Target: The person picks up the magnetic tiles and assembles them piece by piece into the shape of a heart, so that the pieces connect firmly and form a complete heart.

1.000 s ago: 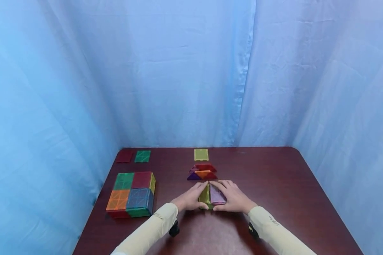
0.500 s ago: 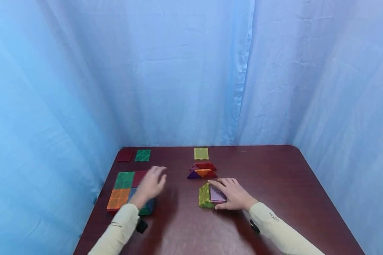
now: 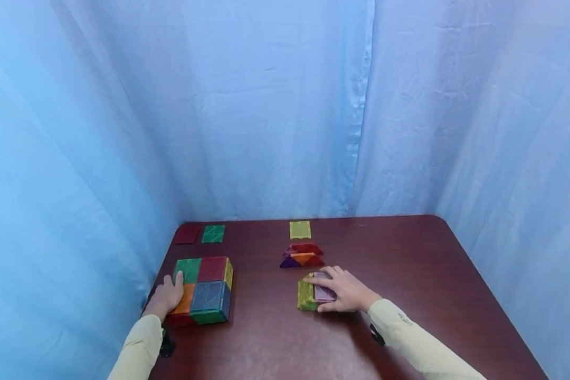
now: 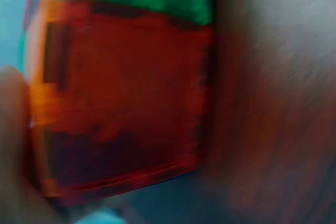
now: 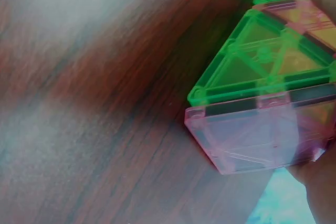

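Observation:
A low box of magnetic tiles stands at the table's left, its top showing green, dark red, orange and blue squares. My left hand rests along the box's left side, thumb up at the top edge; its other fingers are partly hidden. The left wrist view is blurred and shows the box's red side wall close up. My right hand holds a small block of magnetic tiles with yellow-green and pale purple faces, index finger over its top and thumb at the near edge. In the right wrist view, green triangles form its side.
Behind the small block stands a row of purple, orange and red triangle tiles. Along the far edge lie a dark red tile, a green tile and a yellow tile. Blue curtains surround the brown table.
My left hand has left the small block and crossed leftward over the big box to its left side. My right hand stays on the small block.

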{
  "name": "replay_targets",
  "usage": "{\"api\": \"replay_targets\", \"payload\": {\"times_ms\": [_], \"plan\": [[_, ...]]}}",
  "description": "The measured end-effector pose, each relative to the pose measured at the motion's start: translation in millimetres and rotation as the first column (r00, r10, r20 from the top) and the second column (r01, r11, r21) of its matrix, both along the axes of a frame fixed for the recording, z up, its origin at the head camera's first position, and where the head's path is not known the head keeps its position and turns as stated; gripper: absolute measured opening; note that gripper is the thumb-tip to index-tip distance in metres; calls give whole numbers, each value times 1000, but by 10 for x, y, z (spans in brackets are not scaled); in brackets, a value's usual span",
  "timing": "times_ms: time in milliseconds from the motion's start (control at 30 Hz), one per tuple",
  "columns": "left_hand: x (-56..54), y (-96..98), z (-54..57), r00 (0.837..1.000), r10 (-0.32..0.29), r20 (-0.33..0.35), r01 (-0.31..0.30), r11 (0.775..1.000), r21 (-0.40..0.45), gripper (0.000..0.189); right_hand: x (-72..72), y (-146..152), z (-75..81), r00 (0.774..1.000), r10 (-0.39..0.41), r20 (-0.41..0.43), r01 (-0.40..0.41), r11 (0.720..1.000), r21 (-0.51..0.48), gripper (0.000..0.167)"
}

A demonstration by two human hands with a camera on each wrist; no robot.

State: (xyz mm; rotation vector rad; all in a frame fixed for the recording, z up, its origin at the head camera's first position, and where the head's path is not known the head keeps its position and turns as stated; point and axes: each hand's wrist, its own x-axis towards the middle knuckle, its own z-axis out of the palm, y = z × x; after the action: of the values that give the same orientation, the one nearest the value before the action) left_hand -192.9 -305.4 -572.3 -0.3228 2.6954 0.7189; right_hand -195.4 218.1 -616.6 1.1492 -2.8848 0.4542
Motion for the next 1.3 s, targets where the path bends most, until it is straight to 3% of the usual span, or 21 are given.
{"api": "replay_targets", "payload": {"times_ms": [67, 167, 400, 567, 633, 700, 800, 867, 933, 967, 1067, 1133, 1167, 1300], "plan": [[26, 7, -108, 999, 33, -23, -32, 999, 44, 95, 16, -1, 15, 1000, -13, 6, 13, 1000, -16, 80], [40, 38, -185, 995, 73, -63, -68, 995, 74, 92, 36, -5, 37, 999, -30, 24, 31, 999, -41, 79], [115, 215, -226, 994, 48, -99, -39, 995, 90, 87, 73, 130, 37, 980, -154, 126, 160, 986, -40, 80], [207, 402, -228, 994, 2, -108, 13, 991, 132, 76, 84, 353, 72, 928, -228, 296, 270, 957, -107, 81], [214, 449, -210, 992, -43, -119, 62, 985, 162, 73, 65, 428, 113, 884, -213, 415, 310, 934, -180, 81], [208, 477, -177, 990, -83, -113, 106, 970, 220, 74, 38, 488, 144, 810, -177, 559, 372, 892, -257, 80], [187, 517, -113, 991, -120, -56, 132, 932, 337, 78, 5, 575, 154, 676, -137, 724, 502, 804, -317, 78], [179, 558, -63, 992, -130, -4, 120, 903, 412, 78, -19, 638, 110, 621, -136, 772, 574, 750, -330, 76], [186, 620, -41, 990, -140, 17, 116, 879, 462, 78, -24, 697, 53, 605, -166, 778, 627, 702, -338, 73], [200, 658, -42, 990, -142, 16, 117, 867, 484, 78, -18, 722, 19, 585, -175, 792, 660, 670, -340, 72], [286, 803, -84, 989, -148, -11, 130, 831, 541, 77, 23, 746, -68, 532, -187, 826, 750, 557, -357, 68], [362, 924, -127, 989, -140, -38, 137, 811, 569, 77, 66, 721, -103, 517, -195, 834, 788, 488, -374, 68], [398, 991, -149, 990, -134, -50, 138, 802, 581, 77, 82, 704, -119, 515, -205, 832, 800, 463, -381, 69], [500, 1268, -223, 987, -129, -101, 163, 772, 614, 75, 122, 631, -166, 555, -280, 783, 805, 416, -422, 71]]}}
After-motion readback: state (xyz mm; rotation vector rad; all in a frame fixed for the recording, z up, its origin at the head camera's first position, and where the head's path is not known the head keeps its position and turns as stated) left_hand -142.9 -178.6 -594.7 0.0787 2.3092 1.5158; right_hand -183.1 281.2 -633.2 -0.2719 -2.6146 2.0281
